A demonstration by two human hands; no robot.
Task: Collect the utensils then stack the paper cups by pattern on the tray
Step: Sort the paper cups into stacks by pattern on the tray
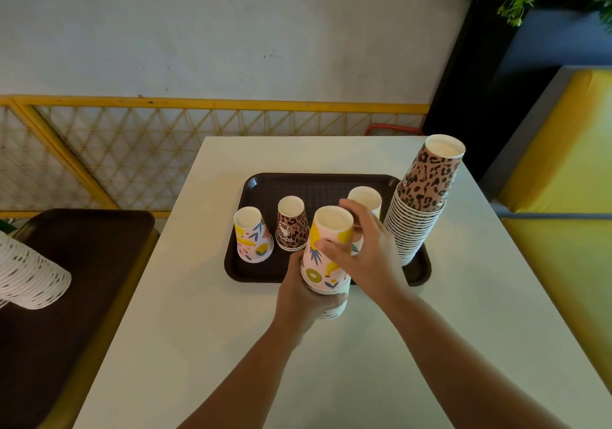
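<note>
On the white table [331, 345], a dark brown tray [318, 186] serves as landmark. Standing on the tray, all mouth-down: a fruit-print cup [252, 234] at its left, a leopard-print cup [292, 224] just right of that, and a further cup [366, 198] behind the hands, its pattern hidden. At the tray's right edge a tall leopard-print stack [422, 196] leans slightly right. Above the tray's near edge, the left hand [303, 299] grips the lower part of a fruit-print stack [326, 256], fingers curled around it. The right hand [367, 249] holds the stack's top cup, thumb and fingers closed on its side. Left of the tray, on a second brown tray [82, 263], another stack of cups [29, 276] lies tilted.
</note>
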